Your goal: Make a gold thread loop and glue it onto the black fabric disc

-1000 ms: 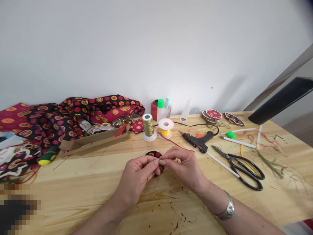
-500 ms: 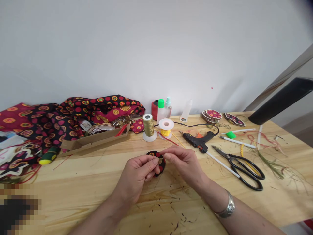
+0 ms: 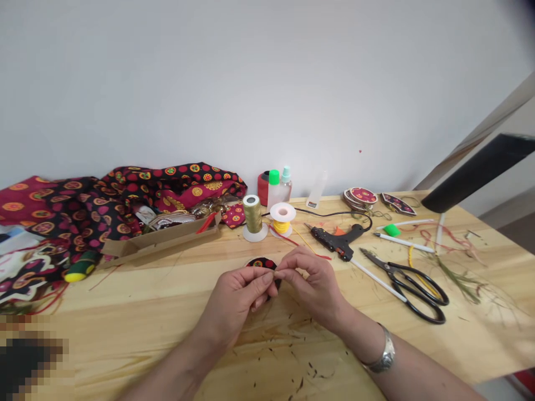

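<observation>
My left hand (image 3: 246,289) and my right hand (image 3: 307,281) meet over the table, thumbs and forefingers pinched tip to tip. Whatever small thing sits between the fingertips is hidden. Under and behind the fingers is a rounded black fabric piece (image 3: 261,262) with red and orange dots and a pale edge; the hands cover much of it. I cannot tell whether the left fingers grip this piece too. Nearest to the right hand is a black hot glue gun (image 3: 336,243) with a white glue stick in its back.
Black-handled scissors (image 3: 401,278) lie at right, near a white pen (image 3: 403,243). Behind the hands stand a gold thread spool (image 3: 253,215), a yellow cord spool (image 3: 283,213) and bottles (image 3: 273,192). At left are a cardboard box (image 3: 163,245) and patterned cloth (image 3: 104,195). Dark scraps litter the front.
The fingertips of both hands have closed together, and the small gold-brown piece seen between them before is now covered. My right hand has shifted slightly left. The view has moved a little.
</observation>
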Demonstrator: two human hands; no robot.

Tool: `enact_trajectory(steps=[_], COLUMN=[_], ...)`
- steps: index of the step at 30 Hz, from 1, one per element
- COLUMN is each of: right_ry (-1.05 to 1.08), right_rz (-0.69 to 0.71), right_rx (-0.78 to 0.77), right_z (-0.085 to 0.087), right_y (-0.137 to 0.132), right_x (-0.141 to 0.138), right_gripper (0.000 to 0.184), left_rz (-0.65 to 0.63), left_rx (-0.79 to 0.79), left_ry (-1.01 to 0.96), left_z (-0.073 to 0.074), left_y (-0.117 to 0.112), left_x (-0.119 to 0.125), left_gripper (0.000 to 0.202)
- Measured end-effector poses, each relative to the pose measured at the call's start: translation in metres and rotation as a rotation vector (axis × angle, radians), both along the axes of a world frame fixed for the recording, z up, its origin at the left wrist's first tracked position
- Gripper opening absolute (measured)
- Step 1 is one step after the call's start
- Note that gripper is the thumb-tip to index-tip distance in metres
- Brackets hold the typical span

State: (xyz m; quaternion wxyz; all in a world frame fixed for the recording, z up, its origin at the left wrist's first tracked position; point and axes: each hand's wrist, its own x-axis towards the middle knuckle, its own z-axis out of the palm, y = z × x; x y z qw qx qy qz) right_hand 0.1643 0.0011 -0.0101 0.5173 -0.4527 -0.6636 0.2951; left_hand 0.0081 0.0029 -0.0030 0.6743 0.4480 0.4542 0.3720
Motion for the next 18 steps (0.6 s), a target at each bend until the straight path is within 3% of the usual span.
enact_trajectory(steps=[11, 15, 18], right_ry=[-0.032, -0.006, 0.087], right_rz=[0.009, 0.046, 0.038], right_rx=[-0.038, -0.109, -0.174], right_z=[0.0040, 0.0037, 0.0041], right_y=[-0.0009, -0.0017, 0.0011], right_x=[-0.0003, 0.0013, 0.0040], right_gripper=[0.013, 0.013, 0.024], left_rz=[0.009, 0.033, 0.070], left_rx=[0.081, 0.080, 0.014], left_ry=[0.232, 0.176, 0.066], left_z=[0.0022, 0.0021, 0.0031], left_y=[-0.0010, -0.0013, 0.0000], left_x=[-0.0028, -0.0027, -0.0014], left_gripper=[0.020, 0.018, 0.017])
